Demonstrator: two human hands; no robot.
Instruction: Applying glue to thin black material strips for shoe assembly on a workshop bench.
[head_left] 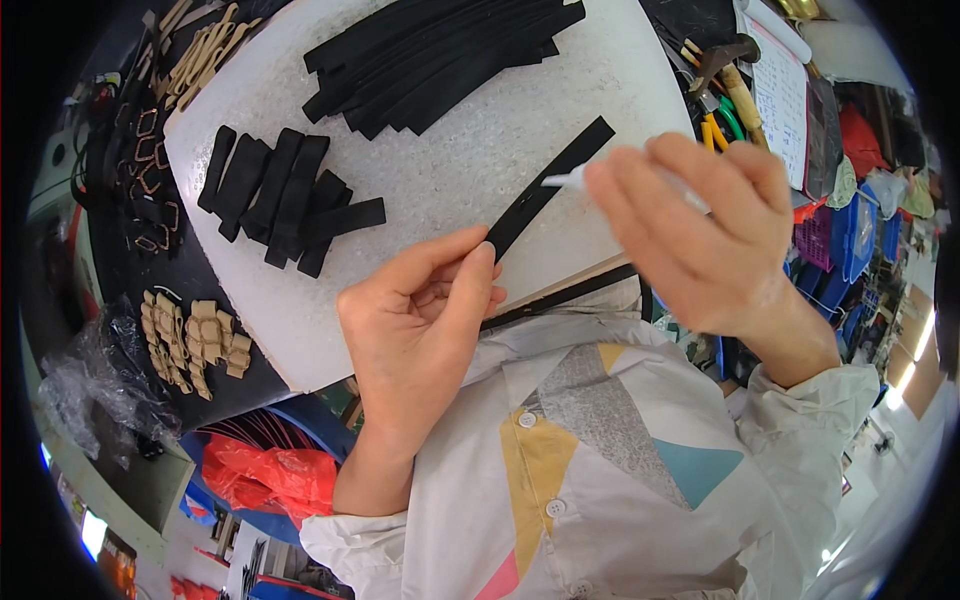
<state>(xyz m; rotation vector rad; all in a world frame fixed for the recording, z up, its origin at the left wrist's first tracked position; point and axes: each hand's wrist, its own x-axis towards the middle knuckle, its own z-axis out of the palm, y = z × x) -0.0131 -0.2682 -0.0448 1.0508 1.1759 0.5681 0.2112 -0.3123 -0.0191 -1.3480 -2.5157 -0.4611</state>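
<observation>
A long black strap point(552, 186) lies slantwise on a white foam sheet point(450, 170). My left hand point(420, 330) pinches the strap's near end between thumb and forefinger. My right hand point(705, 235) hovers over the strap's far half and holds a thin white pen-like tool point(562, 180), its tip close to the strap.
A pile of long black straps point(440, 55) lies at the top of the sheet, and a row of short black strap pieces point(285, 195) at its left. Tan buckles point(195, 340) and metal rings point(150, 170) sit on the dark bench. Hand tools point(725, 80) and paper point(780, 85) lie to the right.
</observation>
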